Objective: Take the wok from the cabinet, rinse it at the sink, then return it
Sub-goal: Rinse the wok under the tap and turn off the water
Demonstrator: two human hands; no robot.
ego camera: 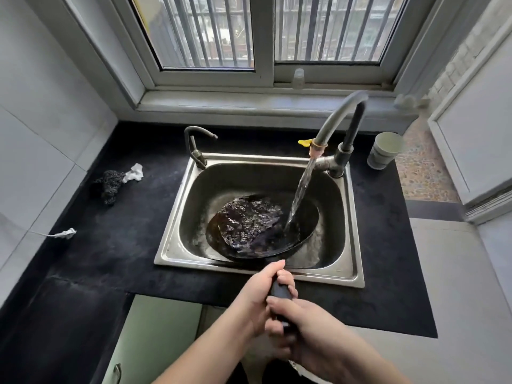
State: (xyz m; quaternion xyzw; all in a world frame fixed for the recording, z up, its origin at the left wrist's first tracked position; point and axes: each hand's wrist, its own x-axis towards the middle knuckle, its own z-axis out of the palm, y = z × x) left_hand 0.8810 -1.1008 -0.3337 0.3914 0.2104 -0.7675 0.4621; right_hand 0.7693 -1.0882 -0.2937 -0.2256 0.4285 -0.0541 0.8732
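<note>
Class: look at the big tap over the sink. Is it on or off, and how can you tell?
On. A stream of water runs from the tap into the wok, where water is pooling.

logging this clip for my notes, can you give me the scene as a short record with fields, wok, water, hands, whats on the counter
wok: black wok in the steel sink, tilted, water pooled inside
water: tall faucet running, stream landing on the wok's right inner side
handle: dark wok handle reaching over the sink's front edge
left hand: left hand grips the handle, nearer the wok
right hand: right hand grips the handle behind it
counter left: dark scrubber beside a crumpled white scrap
counter right: grey lidded jar
small tap: second tap at the sink's back left, no water visible
</note>
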